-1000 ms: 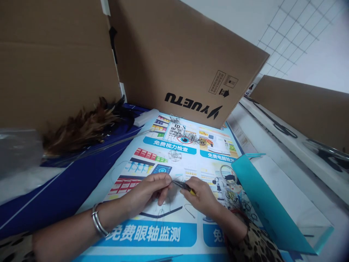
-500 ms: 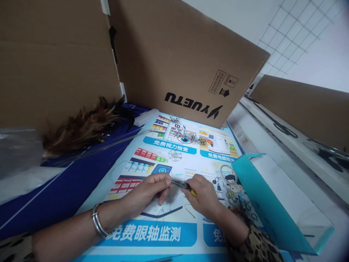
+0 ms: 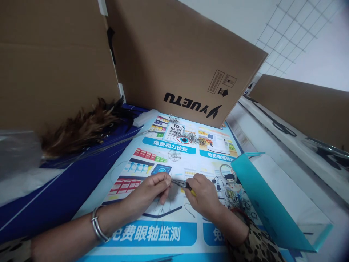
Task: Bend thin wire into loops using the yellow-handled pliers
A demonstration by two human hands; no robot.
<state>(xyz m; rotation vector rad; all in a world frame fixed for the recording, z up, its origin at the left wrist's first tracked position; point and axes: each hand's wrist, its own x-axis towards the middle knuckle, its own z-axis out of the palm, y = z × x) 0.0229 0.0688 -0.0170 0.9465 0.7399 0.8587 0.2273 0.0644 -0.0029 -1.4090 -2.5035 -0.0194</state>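
Observation:
My left hand (image 3: 152, 189) pinches a thin wire piece (image 3: 170, 181) between thumb and fingertips over a printed poster (image 3: 152, 233). My right hand (image 3: 203, 194) is closed round small pliers (image 3: 183, 185) with a yellow grip; their tip meets the wire at my left fingertips. A silver bangle (image 3: 97, 223) sits on my left wrist. Thin bent wires (image 3: 163, 211) lie on the poster under my hands.
Small wire balls (image 3: 175, 155) and a pile of wire pieces (image 3: 188, 137) lie farther up the poster. Cardboard sheets (image 3: 177, 54) stand behind. A feather duster (image 3: 84, 125) lies left, a teal folder (image 3: 261, 203) right, and a white bench edge (image 3: 286, 138) beyond.
My right hand has shifted slightly toward my left, bringing the pliers closer to the pinched wire. The view has dipped a little.

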